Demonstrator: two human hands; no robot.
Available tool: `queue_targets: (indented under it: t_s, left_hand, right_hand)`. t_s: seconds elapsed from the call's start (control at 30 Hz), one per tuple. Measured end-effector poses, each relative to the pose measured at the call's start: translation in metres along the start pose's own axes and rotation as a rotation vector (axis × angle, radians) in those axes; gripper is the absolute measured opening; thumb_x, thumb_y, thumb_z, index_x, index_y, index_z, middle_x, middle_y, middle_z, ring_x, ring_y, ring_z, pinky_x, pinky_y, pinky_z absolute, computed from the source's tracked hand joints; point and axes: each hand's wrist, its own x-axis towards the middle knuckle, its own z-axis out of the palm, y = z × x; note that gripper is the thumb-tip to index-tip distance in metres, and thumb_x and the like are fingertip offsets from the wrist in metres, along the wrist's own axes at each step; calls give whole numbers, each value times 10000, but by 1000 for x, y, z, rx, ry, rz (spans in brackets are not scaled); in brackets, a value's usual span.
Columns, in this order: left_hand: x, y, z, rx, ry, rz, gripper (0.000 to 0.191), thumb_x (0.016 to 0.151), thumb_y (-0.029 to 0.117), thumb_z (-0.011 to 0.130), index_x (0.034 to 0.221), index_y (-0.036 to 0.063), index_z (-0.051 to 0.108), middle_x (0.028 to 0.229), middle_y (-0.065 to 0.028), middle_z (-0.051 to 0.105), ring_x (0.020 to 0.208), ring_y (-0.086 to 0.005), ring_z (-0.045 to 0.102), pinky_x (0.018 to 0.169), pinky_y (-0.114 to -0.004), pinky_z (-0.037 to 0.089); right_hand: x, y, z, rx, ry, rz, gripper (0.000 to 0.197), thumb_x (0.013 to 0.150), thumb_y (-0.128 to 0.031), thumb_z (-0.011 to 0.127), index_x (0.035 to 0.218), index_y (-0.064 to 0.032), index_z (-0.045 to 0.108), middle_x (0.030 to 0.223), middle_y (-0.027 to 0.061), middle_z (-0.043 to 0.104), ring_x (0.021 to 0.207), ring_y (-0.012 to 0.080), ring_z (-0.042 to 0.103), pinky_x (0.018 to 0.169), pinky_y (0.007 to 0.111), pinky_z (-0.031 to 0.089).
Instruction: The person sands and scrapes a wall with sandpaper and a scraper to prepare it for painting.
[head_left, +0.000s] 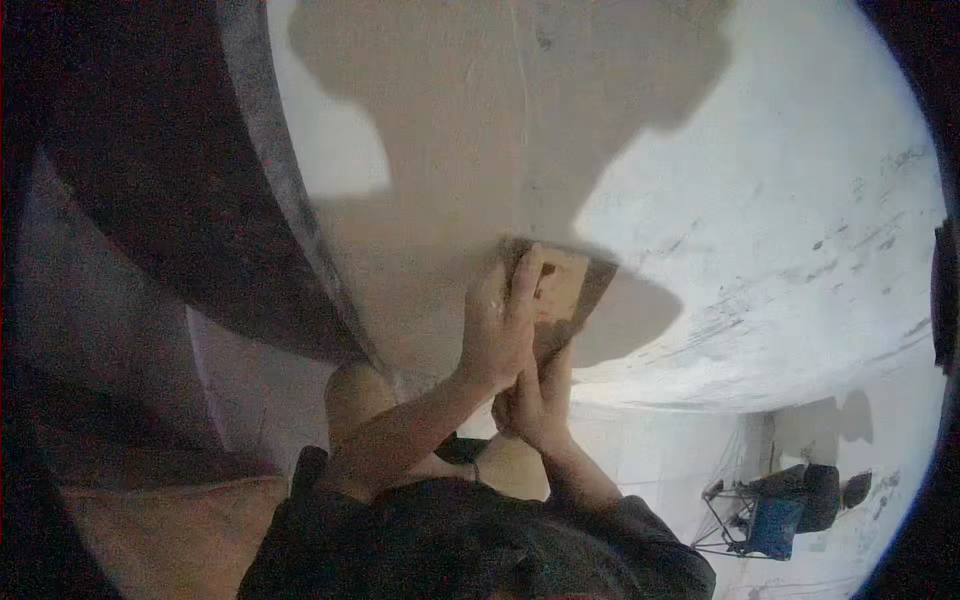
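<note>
A flat rectangular block (564, 289) with a tan face, dark marks and a darker border is held out before my body. My left hand (501, 322) grips its left side, fingers pointing up along the edge. Lower down, my right hand (541, 394) holds the block's bottom end, its fingers partly hidden. Behind the block is a broad pale surface (750, 225), where my shadow falls. Blur and dim light hide the block's exact kind and whether it touches that surface.
A dark panel (172, 172) with a grey curved edge (289, 180) runs along the left. At lower right stands a thin metal frame (724, 517) with blue material (772, 521) and dark items. Orange-brown material (180, 532) lies at lower left. My bent knees (360, 397) are below my hands.
</note>
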Motion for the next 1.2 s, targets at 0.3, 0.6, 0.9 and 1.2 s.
queue_targets:
  t_s: [0.3, 0.6, 0.9, 1.2]
  left_hand:
    - [-22, -9, 20, -194, -38, -301, 413, 962, 377, 436, 993, -20, 547, 890, -84, 576, 805, -135, 565, 687, -265, 466]
    - [-11, -69, 2, 129, -67, 109, 331, 952, 240, 474, 1082, -60, 518, 906, -199, 578, 848, -236, 583, 783, -370, 457]
    - [7, -66, 12, -83, -59, -273, 405, 957, 325, 451, 963, -64, 561, 814, -120, 589, 794, -163, 559, 734, -306, 446]
    - [-3, -60, 9, -167, -80, -301, 382, 972, 317, 431, 959, -43, 562, 856, -104, 581, 773, -133, 561, 698, -282, 473]
  right_hand:
    - [-24, 9, -27, 23, -2, 91, 442, 936, -86, 407, 1316, 40, 220, 1211, 183, 435, 1106, 253, 442, 939, 354, 359]
    - [-8, 44, -17, 32, -38, 57, 511, 949, -141, 407, 1367, 24, 163, 1284, 190, 389, 1152, 241, 422, 938, 353, 371]
    - [-1, 61, -23, 148, 10, 228, 456, 931, -79, 404, 1328, 39, 212, 1241, 200, 418, 1126, 277, 443, 951, 367, 359]
    - [-14, 63, -19, -112, 0, 118, 453, 933, -100, 422, 1321, 40, 234, 1233, 216, 430, 1109, 296, 459, 952, 378, 358]
